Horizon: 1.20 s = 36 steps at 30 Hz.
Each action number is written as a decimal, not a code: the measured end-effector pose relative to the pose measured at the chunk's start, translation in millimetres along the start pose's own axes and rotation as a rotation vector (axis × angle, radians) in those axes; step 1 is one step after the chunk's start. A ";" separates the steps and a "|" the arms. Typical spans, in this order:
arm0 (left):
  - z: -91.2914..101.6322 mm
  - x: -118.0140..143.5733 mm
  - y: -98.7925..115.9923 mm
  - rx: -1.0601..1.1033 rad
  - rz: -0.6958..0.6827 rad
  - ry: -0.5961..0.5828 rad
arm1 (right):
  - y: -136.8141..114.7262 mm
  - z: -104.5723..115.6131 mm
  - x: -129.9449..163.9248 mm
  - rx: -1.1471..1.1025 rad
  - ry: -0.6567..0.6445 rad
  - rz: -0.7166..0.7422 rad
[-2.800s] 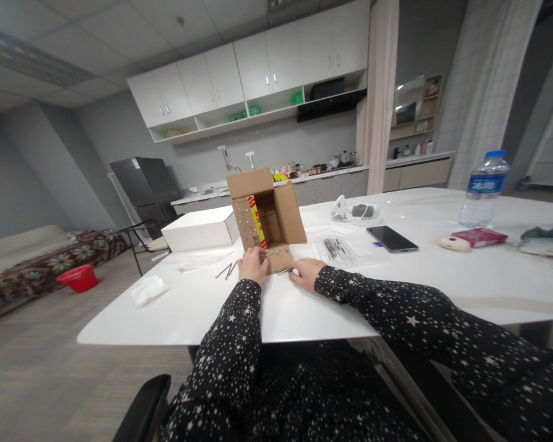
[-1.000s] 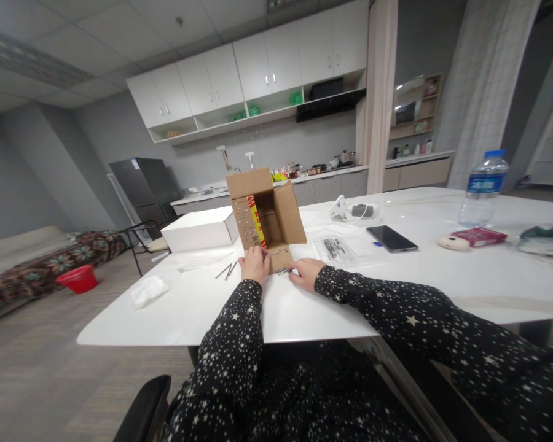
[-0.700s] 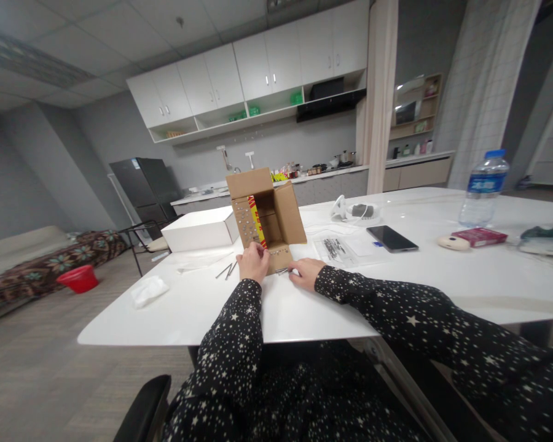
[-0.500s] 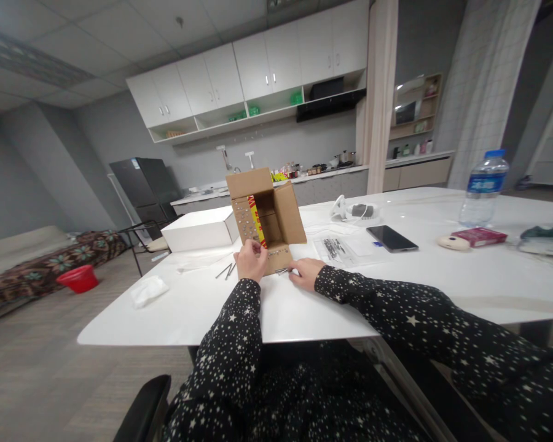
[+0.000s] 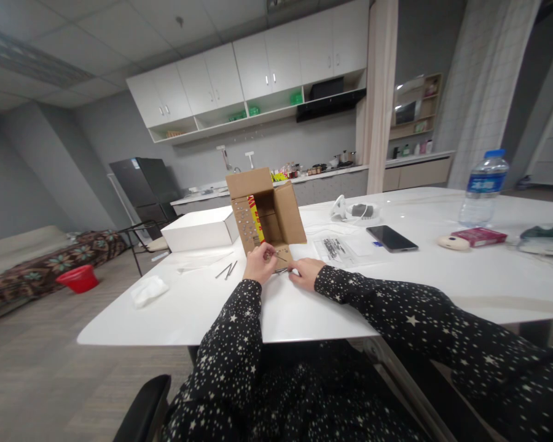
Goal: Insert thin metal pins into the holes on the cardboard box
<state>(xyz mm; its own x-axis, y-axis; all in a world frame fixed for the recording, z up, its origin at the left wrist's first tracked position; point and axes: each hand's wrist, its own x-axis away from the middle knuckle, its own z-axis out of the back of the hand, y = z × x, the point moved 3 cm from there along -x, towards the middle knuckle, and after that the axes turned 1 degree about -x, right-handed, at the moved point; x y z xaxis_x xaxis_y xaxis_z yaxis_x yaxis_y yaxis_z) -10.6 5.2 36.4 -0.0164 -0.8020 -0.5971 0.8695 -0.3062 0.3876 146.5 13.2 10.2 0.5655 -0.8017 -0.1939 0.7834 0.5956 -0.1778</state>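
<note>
An open cardboard box (image 5: 270,215) stands tilted on the table, with small metal heads dotted over its left flap and a few on its lower flap. My left hand (image 5: 259,264) is closed in a pinch in front of the lower flap, and a thin nail (image 5: 281,259) sticks out from its fingertips. At the lower flap's right corner, my right hand (image 5: 306,272) lies with curled fingers; what they grip is hidden. More metal pieces lie between the hands at the flap's bottom edge, too small to make out. Loose long nails (image 5: 225,270) lie to the left.
A white box (image 5: 201,228) stands behind on the left, near a crumpled tissue (image 5: 150,291). To the right are a clear plastic bag (image 5: 338,250) with dark marks, a phone (image 5: 392,238), a white device with a cable (image 5: 354,210), a red packet (image 5: 483,236) and a water bottle (image 5: 483,190).
My left hand has moved right and slightly down, from the left flap to the lower flap, and a nail now shows at its fingertips. My right hand has stayed in place.
</note>
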 end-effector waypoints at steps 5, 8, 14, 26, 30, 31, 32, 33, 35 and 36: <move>-4.4 -0.3 -4.2 -0.014 -0.034 -0.061 | -0.1 0.0 -0.7 0.001 0.010 0.017; -7.3 -0.1 -4.8 -0.055 -0.048 -0.087 | -0.5 0.0 -0.8 0.001 0.001 0.019; -11.8 0.9 -5.4 -0.121 -0.075 -0.175 | -3.0 4.7 2.5 0.001 -0.008 0.021; -10.0 0.2 -10.1 -0.153 -0.004 -0.125 | -0.8 2.0 1.2 -0.009 0.003 0.010; -6.8 -1.6 -17.2 -0.212 0.104 -0.025 | 0.7 -0.2 -0.4 -0.010 0.012 0.010; -6.1 -1.7 -18.3 -0.223 0.128 -0.014 | 0.9 -0.6 -0.8 -0.008 0.013 0.009; -5.6 -1.8 -18.8 -0.228 0.146 -0.009 | 1.0 -0.9 -1.2 -0.006 0.014 0.011; -5.2 -1.7 -19.0 -0.230 0.160 -0.009 | 1.1 -1.3 -1.5 -0.003 0.013 0.016; -4.9 -1.4 -18.6 -0.233 0.175 -0.018 | 1.2 -2.0 -1.9 0.005 0.014 0.023; -5.1 -1.3 -18.5 -0.236 0.179 -0.024 | 1.3 -2.3 -2.0 0.009 0.014 0.025</move>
<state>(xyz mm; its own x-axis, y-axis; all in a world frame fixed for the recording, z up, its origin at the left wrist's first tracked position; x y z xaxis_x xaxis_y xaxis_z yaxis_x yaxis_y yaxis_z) -24.1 14.5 26.4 0.1381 -0.8453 -0.5162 0.9504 -0.0335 0.3092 145.8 15.7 8.1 0.5813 -0.7856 -0.2118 0.7713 0.6149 -0.1642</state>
